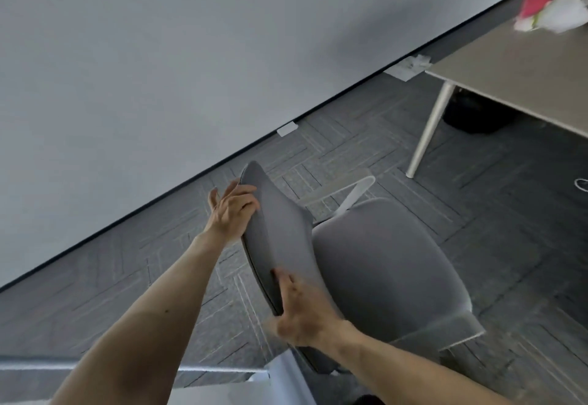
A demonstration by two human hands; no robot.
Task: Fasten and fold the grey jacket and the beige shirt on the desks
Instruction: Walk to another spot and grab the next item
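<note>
Just the head cam, tilted pretty hard. Both hands are on the backrest of a grey chair. The left hand has its fingers curled over the upper edge. The right hand grips the lower edge, thumb on the padded front. The chair stands on dark carpet. The counter is at top right with something blurry, white and red, on it, maybe a bag. Can't tell where the grey jacket or beige shirt is.

Left hand, right hand grip chair backrest; desk beyond.
</note>
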